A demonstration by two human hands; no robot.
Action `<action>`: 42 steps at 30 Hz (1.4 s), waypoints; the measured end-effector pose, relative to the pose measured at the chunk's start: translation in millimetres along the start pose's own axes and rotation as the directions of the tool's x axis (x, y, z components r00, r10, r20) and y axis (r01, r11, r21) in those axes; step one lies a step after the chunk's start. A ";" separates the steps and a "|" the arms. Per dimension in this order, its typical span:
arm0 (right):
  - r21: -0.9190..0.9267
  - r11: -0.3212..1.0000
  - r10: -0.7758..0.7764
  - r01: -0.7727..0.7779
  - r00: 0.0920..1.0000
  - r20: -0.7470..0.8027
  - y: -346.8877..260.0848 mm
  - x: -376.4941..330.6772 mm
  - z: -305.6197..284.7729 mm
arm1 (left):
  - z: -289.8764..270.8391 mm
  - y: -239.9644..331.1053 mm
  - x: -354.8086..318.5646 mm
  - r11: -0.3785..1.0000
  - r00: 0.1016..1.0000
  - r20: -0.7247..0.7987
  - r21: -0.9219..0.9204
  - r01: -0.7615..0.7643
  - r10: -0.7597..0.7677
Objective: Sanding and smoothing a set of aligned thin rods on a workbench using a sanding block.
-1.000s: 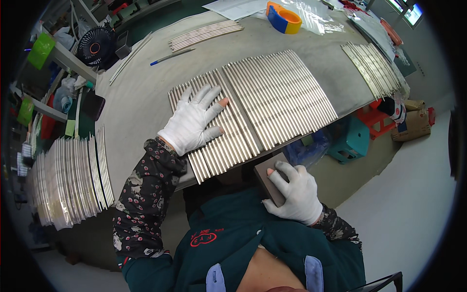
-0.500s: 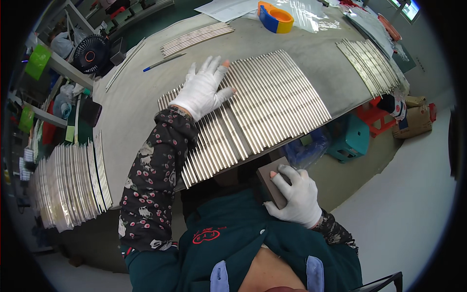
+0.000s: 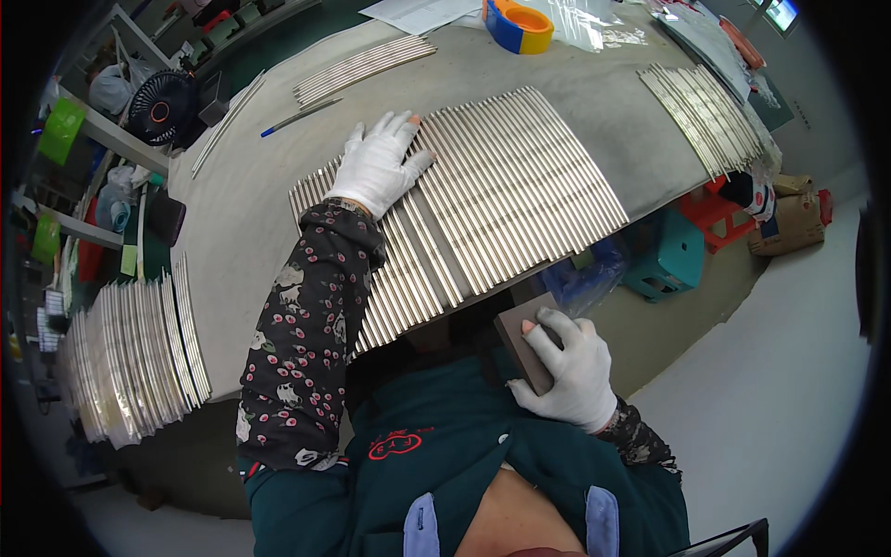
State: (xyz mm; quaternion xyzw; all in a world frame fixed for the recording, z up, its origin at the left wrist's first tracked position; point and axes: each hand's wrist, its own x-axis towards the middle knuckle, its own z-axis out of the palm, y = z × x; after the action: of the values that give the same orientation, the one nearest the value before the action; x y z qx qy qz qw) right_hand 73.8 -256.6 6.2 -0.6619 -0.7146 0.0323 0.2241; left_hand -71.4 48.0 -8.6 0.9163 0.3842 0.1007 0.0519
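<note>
The left hand (image 3: 379,169), in a white glove, lies flat on a wide row of thin silvery metal strips (image 3: 483,195) laid side by side on the grey desk (image 3: 241,213); its fingers (image 3: 401,128) are spread and stretched toward the far edge of the row, palm pressed on the strips near their left part. The patterned dark sleeve (image 3: 306,325) runs from that hand back over the near ends of the strips. The right hand (image 3: 568,371), also gloved in white, is held off the desk, near the body and below the desk's near edge, with its fingers curled round a brown rectangular sanding block (image 3: 522,339), one fingertip showing on the block's upper face. The block is well apart from the strips. On the far part of the desk lie a shorter bundle of strips (image 3: 364,69), a blue pen (image 3: 299,119) and a blue and orange roll of tape (image 3: 518,24). Another fan of strips (image 3: 705,116) sits at the right end of the desk, and a further stack (image 3: 139,357) lies at the left end. A small black fan (image 3: 162,104) stands beyond the desk at the left.
</note>
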 end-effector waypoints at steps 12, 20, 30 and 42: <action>-0.066 0.964 -0.253 0.256 0.966 0.054 -5.0 40.6 -10.9 | -9.3 70.6 -32.9 0.969 0.971 0.117 0.110 -0.221 0.208; -0.106 0.962 -0.253 0.252 0.967 0.011 -15.8 47.8 -14.6 | -6.8 70.6 -31.3 0.970 0.971 0.110 0.096 -0.225 0.214; -0.170 0.979 -0.135 0.115 0.984 -0.112 17.9 49.6 -17.2 | -7.1 69.0 -32.8 0.971 0.973 0.114 0.102 -0.214 0.203; -0.385 0.907 0.035 -0.169 0.943 -0.331 43.7 55.1 -27.3 | -5.8 67.8 -30.6 0.967 0.971 0.095 0.112 -0.229 0.219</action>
State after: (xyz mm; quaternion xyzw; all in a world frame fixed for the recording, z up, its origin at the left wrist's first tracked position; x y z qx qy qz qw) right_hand 123.2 -205.2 31.0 -0.7274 -0.6241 -0.2123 0.1904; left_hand -46.6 -21.2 4.3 0.9587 0.2809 0.0445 0.0000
